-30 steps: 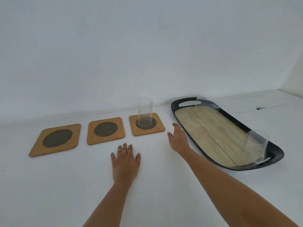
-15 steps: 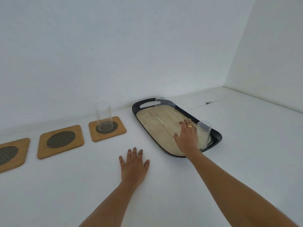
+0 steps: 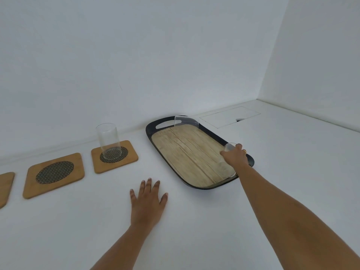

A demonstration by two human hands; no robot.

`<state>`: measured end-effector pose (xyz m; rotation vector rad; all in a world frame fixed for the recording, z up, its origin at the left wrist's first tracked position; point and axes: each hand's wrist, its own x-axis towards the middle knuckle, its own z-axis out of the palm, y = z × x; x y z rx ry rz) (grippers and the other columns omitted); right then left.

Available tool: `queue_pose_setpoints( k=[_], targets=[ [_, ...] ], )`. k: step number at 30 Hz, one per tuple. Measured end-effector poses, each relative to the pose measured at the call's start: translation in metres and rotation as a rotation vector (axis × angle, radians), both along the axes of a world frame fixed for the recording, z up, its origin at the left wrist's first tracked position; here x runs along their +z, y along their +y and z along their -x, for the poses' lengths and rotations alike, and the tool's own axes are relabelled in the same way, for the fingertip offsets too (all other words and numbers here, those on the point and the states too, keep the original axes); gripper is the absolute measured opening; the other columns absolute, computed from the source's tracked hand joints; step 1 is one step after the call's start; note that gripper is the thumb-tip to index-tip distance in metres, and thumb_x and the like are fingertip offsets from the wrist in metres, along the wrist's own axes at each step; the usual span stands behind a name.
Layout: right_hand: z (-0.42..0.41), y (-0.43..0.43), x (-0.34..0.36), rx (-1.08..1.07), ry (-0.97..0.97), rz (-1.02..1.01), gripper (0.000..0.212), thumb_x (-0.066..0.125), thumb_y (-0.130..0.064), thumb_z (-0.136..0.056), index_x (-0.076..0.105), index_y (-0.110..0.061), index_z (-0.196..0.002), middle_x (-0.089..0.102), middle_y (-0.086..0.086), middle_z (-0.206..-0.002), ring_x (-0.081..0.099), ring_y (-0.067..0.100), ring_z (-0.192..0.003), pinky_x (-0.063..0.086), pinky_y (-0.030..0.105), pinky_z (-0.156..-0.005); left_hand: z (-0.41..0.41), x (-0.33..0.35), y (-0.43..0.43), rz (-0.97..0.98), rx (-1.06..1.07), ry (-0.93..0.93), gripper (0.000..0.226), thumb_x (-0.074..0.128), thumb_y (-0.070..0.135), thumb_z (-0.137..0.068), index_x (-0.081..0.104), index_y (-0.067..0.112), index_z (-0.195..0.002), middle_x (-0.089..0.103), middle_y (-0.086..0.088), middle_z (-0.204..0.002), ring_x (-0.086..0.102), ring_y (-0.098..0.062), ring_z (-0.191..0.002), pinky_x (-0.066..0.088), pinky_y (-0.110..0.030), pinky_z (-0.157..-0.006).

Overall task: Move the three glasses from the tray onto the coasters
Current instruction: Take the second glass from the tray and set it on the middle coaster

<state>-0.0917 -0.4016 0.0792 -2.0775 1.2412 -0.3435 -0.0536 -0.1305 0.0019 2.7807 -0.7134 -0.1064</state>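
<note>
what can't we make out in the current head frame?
- Leftmost coaster: cut off by the left frame edge.
- Near glass: right hand covers its side; whether it has lifted off the tray is unclear.
- Far glass: transparent, its base is hard to see.

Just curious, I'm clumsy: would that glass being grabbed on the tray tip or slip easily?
Probably tippy: the glass is tall and narrow. Likely slippery too, being smooth and clear, though the right hand wraps its side. It looks empty, so probably light, yet breakable if dropped on the tray.
</note>
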Motion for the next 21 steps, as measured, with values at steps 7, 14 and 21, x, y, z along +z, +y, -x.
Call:
queue_pose_setpoints(
  k=[7, 14, 21],
  targets=[
    [-0.005, 0.001, -0.002, 0.019, 0.076, 0.0, 0.078, 0.064, -0.031, -0.081, 0.017, -0.008, -0.139, 0.045, 0.018, -0.132, 0.049, 0.037, -0.118, 0.045, 0.045, -0.089, 0.0, -0.001, -0.001, 0.018, 0.01, -0.009, 0.057, 0.024, 0.048, -0.096, 0.014, 0.025, -0.147, 0.009, 0.0, -0.159, 0.003, -0.017, -0.148, 0.003, -0.049, -0.119],
    [-0.01, 0.012, -0.004, 0.075, 0.191, 0.04, 0.085, 0.069, -0.032, -0.078, 0.016, -0.007, -0.139, 0.051, 0.017, -0.126, 0.053, 0.034, -0.115, 0.047, 0.043, -0.088, 0.0, -0.001, 0.001, 0.026, 0.013, -0.009, 0.056, 0.025, 0.047, -0.096, 0.014, 0.026, -0.147, 0.009, 0.001, -0.159, 0.002, -0.016, -0.148, 0.002, -0.047, -0.12],
    [-0.008, 0.028, -0.005, 0.189, 0.144, 0.147, 0.083, 0.072, -0.035, -0.073, 0.028, -0.007, -0.137, 0.054, 0.015, -0.125, 0.054, 0.032, -0.113, 0.044, 0.036, -0.077, 0.002, 0.0, 0.01, 0.089, -0.01, 0.019, 0.054, 0.028, 0.045, -0.096, 0.019, 0.027, -0.146, 0.011, 0.004, -0.159, 0.004, -0.013, -0.147, 0.0, -0.041, -0.12]
  ],
)
